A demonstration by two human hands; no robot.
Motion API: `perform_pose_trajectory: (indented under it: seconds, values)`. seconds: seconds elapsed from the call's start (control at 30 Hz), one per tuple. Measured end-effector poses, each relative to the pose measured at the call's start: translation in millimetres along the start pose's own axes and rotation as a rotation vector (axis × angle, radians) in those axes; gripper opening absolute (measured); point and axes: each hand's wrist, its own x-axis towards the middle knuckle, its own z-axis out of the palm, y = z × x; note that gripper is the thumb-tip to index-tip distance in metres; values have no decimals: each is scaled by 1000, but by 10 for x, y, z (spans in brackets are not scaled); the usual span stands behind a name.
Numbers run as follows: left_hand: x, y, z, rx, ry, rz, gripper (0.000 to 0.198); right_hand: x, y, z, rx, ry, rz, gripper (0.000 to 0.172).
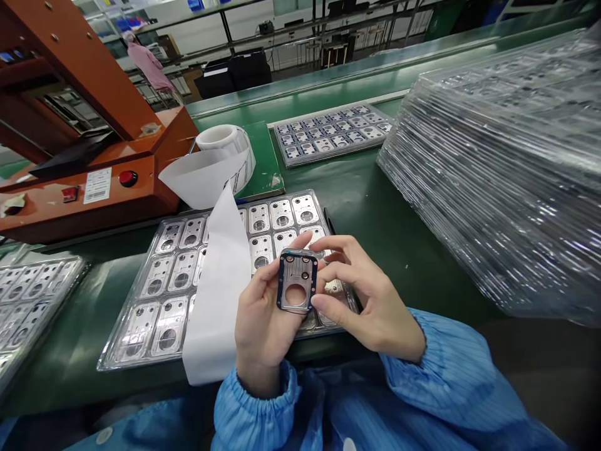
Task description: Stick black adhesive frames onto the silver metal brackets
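Observation:
A small rectangular metal frame part (297,280) with a large round hole and smaller holes is held upright between both hands. My left hand (260,319) grips its left edge and bottom with fingers and thumb. My right hand (366,300) pinches its right edge, fingers curled. Both hands hover over a clear plastic tray (141,326) filled with several similar silver parts on the green table. A white paper strip (216,282) from a label roll (224,141) drapes across the tray, just left of my left hand.
An orange machine (94,156) with a red button stands at the back left. A tall stack of clear trays (507,169) fills the right. Another filled tray (333,134) lies behind, one more (28,300) at the far left. A person in pink stands far back.

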Motion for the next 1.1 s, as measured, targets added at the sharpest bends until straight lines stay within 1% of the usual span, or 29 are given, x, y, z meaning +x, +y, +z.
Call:
perform_pose_trajectory:
  seconds: [0.17, 0.27, 0.33, 0.4, 0.47, 0.57, 0.63, 0.7, 0.77, 0.83, 0.9, 1.0, 1.1]
  values:
    - [23, 1, 17, 25, 64, 14, 32, 13, -9, -10, -1, 14, 8, 7]
    - [41, -29, 28, 86, 123, 116, 28, 10, -8, -27, 69, 26, 18, 7]
    - [45, -66, 37, 159, 159, 233, 26, 7, -5, -36, 121, 58, 19, 7]
    - [43, -110, 46, 258, 208, 390, 23, 3, -2, -40, 151, 90, 25, 7]
    - [38, -155, 52, 363, 251, 587, 21, 0, -3, -36, 153, 124, 25, 7]
    - [35, -214, 46, 505, 277, 872, 15, -2, -7, -22, 121, 188, -2, 6]
    - [39, -244, 36, 608, 295, 976, 10, -1, -6, -16, 94, 223, -19, 6]
    - [43, -265, 28, 698, 334, 995, 7, 1, -1, -15, 79, 243, -25, 7]
    - [45, -279, 25, 752, 371, 973, 5, 2, 5, -16, 76, 252, -30, 7]
    - [44, -286, 27, 786, 376, 938, 5, 2, 10, -18, 75, 259, -41, 7]
    - [41, -286, 35, 818, 372, 937, 5, 5, 11, -18, 60, 267, -49, 6]
    - [40, -286, 66, 878, 378, 1003, 6, 20, 7, -17, 19, 285, -49, 5]
    - [44, -288, 108, 970, 353, 1075, 10, 42, 1, -19, -15, 308, -48, 4]
